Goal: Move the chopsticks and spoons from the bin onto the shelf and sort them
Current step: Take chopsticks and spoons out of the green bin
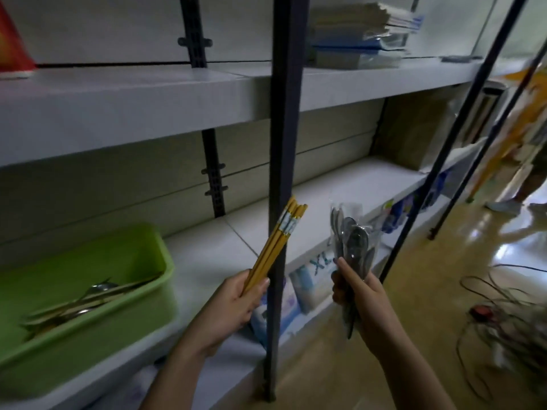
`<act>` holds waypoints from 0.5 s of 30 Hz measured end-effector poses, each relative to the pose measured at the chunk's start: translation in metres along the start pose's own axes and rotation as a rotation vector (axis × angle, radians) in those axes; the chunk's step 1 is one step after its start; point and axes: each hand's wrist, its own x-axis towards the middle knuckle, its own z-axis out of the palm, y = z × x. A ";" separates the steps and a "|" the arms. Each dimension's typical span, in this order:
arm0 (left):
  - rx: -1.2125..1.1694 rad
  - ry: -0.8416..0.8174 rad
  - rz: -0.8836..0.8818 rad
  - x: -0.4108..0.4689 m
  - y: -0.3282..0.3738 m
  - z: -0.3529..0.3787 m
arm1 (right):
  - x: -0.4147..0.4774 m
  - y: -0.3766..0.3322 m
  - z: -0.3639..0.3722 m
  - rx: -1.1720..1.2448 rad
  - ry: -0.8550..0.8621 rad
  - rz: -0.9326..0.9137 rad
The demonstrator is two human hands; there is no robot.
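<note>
Left hand (233,303) clenched round lower end of yellow chopsticks (278,241), bundle (banded near top) angled up and right, in front of dark upright post (281,143). Right hand (359,294) grasping bagged spoons (352,241) by handles, bowls up, clear wrap. Both held above white shelf (207,253). Green bin (154,255) on shelf at left, more cutlery (88,300) lying inside.

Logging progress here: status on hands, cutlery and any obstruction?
Left hand grips yellow chopsticks. Right hand grips bagged spoons. Some cutlery remains in green bin. Dark shelf post stands between both hands.
</note>
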 end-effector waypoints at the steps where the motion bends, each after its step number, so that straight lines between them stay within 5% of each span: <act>1: 0.001 -0.005 -0.003 0.005 -0.001 0.014 | 0.000 -0.002 -0.015 -0.011 0.022 -0.003; 15: 0.003 -0.099 -0.036 0.133 0.003 0.147 | 0.058 -0.031 -0.165 -0.086 0.265 0.028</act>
